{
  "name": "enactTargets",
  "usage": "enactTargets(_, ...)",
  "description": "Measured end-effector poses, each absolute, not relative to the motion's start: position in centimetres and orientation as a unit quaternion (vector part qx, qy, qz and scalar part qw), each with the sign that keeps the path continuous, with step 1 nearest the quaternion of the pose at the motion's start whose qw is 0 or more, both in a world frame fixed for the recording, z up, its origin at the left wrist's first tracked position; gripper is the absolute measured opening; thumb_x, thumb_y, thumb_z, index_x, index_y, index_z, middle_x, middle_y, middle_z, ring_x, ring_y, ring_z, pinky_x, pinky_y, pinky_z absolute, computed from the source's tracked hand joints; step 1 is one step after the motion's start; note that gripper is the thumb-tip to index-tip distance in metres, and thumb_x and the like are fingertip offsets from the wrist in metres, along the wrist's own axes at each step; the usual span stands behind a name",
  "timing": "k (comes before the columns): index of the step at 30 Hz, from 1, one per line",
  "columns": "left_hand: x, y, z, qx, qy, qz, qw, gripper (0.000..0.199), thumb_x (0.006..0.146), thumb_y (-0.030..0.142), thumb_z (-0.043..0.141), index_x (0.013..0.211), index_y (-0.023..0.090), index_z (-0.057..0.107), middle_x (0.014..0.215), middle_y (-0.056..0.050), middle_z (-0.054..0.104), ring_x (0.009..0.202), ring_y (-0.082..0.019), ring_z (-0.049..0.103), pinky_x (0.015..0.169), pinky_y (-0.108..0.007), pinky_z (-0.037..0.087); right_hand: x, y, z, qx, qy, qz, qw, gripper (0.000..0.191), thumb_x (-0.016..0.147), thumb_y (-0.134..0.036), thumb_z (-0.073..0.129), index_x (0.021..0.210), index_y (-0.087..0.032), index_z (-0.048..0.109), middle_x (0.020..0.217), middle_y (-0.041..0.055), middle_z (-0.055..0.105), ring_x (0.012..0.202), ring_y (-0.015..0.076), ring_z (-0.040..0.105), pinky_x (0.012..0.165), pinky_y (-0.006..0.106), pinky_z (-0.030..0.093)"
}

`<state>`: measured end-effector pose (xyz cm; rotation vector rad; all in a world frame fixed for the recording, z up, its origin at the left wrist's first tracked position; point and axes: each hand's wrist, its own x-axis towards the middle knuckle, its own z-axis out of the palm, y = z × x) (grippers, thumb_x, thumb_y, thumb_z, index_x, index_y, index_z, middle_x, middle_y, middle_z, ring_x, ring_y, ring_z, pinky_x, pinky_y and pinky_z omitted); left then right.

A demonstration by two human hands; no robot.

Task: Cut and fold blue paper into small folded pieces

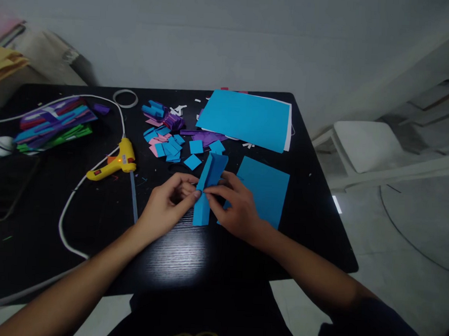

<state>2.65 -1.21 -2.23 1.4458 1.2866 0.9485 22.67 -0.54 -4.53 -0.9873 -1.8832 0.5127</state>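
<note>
Between my two hands stands a folded strip of blue paper [202,215], creased lengthwise, its upper part spreading apart in two flaps. My left hand [171,197] pinches its left edge between thumb and fingers. From the other side my right hand [235,204] grips it, thumb and forefinger near the middle crease. A flat blue sheet [266,191] lies on the table, partly under my right hand. Just beyond the folded strip are small blue paper squares [192,161] and a heap of blue and pink pieces [168,148].
A yellow hot glue gun [120,160] with a white cord lies left on the black table [172,276]. Behind it are bundled coloured strips [56,122] and a tape ring [125,99]. Blue and white sheets [246,118] are stacked at the back right. A white stool [366,143] stands right.
</note>
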Motion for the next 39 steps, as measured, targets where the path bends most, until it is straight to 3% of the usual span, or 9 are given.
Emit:
enactTargets(8,2.89,-1.16,-1.46,0.576,0.523,0.392,0.490,0.021,0.090,0.038,0.075,0.094,0.018,0.073,0.073,-0.001,0.074,0.066,-0.016,0.072,0.067,-0.026,0.060,22.50,-0.67,-4.41,-0.416,-0.745,0.246,0.460,0.005,0.094,-0.023,0.073,0.096,-0.020,0.076,0.128,0.0122,0.070,0.090,0.0187,0.076,0.083,0.035,0.066)
enactTargets(19,2.98,-1.20,-1.75,0.583,0.537,0.391,0.469,0.018,0.088,0.035,0.073,0.092,0.018,0.074,0.072,-0.001,0.074,0.065,-0.016,0.071,0.066,-0.026,0.058,22.31,-0.84,-4.81,-0.411,-0.766,0.192,0.455,0.007,0.098,-0.022,0.070,0.097,-0.021,0.077,0.128,0.0129,0.070,0.106,0.0234,0.075,0.093,0.040,0.064)
enactTargets(39,2.84,-0.94,-1.78,0.520,0.511,0.406,0.552,0.017,0.088,0.033,0.076,0.090,0.016,0.072,0.075,-0.002,0.077,0.068,-0.016,0.074,0.070,-0.026,0.061,22.35,-0.83,-4.82,-0.386,-0.776,0.188,0.463,0.014,0.101,-0.018,0.066,0.106,-0.023,0.078,0.131,0.0110,0.068,0.104,0.0211,0.074,0.091,0.039,0.065)
